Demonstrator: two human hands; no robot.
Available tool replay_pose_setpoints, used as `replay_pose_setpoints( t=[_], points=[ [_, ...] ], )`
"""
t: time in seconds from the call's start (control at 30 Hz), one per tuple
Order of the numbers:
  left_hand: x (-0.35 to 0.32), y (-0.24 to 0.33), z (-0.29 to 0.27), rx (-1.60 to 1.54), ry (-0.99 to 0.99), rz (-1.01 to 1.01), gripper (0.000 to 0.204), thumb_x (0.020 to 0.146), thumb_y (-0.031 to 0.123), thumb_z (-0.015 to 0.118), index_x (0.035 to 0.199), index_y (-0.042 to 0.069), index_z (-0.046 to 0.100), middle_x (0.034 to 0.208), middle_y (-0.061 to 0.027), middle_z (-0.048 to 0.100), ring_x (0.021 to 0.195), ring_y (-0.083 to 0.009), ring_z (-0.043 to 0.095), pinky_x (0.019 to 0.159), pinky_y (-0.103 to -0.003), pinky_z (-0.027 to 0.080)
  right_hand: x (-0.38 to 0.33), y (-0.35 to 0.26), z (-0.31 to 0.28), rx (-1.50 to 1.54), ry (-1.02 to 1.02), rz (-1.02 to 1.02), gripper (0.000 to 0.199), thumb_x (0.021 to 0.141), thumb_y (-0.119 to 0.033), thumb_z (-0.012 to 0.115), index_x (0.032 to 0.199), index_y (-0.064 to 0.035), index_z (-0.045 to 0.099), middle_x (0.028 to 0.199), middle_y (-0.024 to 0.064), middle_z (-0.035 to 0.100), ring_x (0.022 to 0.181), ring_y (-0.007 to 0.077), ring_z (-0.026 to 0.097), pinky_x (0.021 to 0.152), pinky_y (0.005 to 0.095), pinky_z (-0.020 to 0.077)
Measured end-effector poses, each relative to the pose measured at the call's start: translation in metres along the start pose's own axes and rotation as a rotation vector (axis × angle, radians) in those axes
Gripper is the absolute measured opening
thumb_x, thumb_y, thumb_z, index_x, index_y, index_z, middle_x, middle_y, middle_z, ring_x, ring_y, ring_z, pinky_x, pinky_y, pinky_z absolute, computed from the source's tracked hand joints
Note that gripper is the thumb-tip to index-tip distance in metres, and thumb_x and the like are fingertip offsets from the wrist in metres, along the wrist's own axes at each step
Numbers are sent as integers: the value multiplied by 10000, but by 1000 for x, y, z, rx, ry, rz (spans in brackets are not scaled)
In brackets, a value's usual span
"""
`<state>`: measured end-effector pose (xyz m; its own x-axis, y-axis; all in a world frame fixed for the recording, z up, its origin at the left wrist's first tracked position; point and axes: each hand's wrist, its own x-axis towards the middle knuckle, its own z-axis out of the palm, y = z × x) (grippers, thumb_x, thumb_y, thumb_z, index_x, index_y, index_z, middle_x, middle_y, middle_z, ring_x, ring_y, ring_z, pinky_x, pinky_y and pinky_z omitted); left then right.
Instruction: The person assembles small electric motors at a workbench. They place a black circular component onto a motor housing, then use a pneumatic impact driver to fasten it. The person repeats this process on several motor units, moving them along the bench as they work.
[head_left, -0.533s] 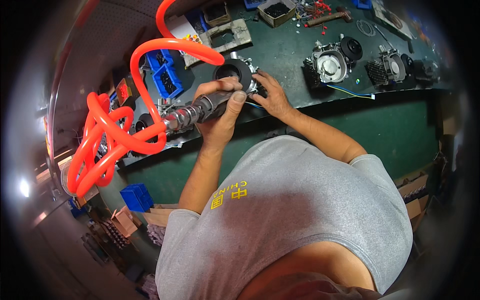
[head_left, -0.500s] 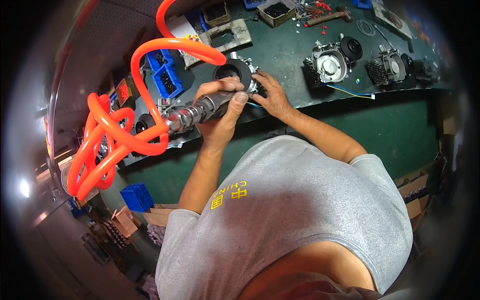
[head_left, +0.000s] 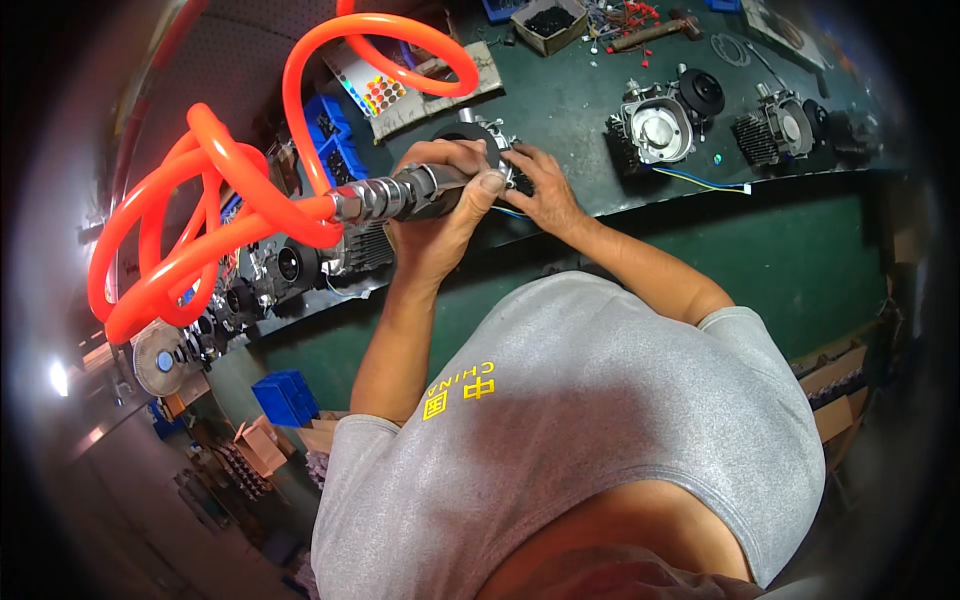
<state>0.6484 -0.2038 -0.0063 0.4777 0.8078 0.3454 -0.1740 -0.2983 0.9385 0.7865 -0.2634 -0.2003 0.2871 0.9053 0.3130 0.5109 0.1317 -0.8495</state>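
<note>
My left hand [head_left: 445,205] is wrapped round a dark pneumatic driver [head_left: 435,190] with silvery couplings. A bright orange air hose [head_left: 240,235] runs from its rear end. The tool's front end is hidden behind my fingers, over a finned metal motor unit [head_left: 497,137] with a black round wheel. My right hand [head_left: 545,195] grips the right side of this unit, thumb and fingers bent onto its edge. Part of the unit is covered by both hands, and blue and white wires show below it.
To the right stand similar motor units [head_left: 660,130], one trailing wires over the bench edge. Behind are a box of small black parts [head_left: 550,25], a hammer [head_left: 655,35] and a notched pale block [head_left: 440,95]. Blue bins [head_left: 345,160] and more units [head_left: 290,262] lie left, partly behind the hose.
The orange hose coils have swung left and upward, and the driver's rear end has shifted slightly up. Both hands stay at the same motor unit, the left barely moved.
</note>
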Motion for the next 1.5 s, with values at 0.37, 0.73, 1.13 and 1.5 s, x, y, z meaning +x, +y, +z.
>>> replay_pose_setpoints(
  t=[0.37, 0.73, 1.13, 1.5],
  points=[
    [3, 25, -1, -61, 133, -94, 310, 870, 50, 845, 1104, 14, 646, 1029, -106, 728, 979, -169, 689, 900, -338, 576, -3, 7, 3, 68, 3, -63, 171, 843, -163, 783, 982, -66, 764, 1047, 118, 622, 1049, 326, 602, 895, 419, 513],
    [32, 96, -75, 22, 225, 12, 239, 829, 53, 873, 1006, 32, 713, 911, -35, 726, 849, -115, 682, 790, -287, 551, 3, -17, -6, 170, -110, 91, 586, 779, -173, 848, 1282, 0, 603, 1146, 156, 591, 1098, 312, 612, 944, 433, 509],
    [46, -4, -119, -70, 631, 133, 204, 853, 105, 875, 997, 48, 741, 930, -9, 740, 829, -101, 683, 797, -279, 554, 29, -11, 23, 279, -290, 315, 766, 789, -66, 800, 1463, 0, 443, 1336, 147, 593, 1236, 264, 565, 1069, 373, 457],
    [32, -20, -136, -63, 648, 59, 242, 864, 224, 879, 946, 51, 732, 854, 15, 723, 784, -87, 655, 752, -271, 536, 26, 1, 26, 222, -317, 385, 602, 806, 24, 742, 1359, 10, 504, 1265, 101, 608, 1125, 190, 604, 924, 334, 543]
  ],
)
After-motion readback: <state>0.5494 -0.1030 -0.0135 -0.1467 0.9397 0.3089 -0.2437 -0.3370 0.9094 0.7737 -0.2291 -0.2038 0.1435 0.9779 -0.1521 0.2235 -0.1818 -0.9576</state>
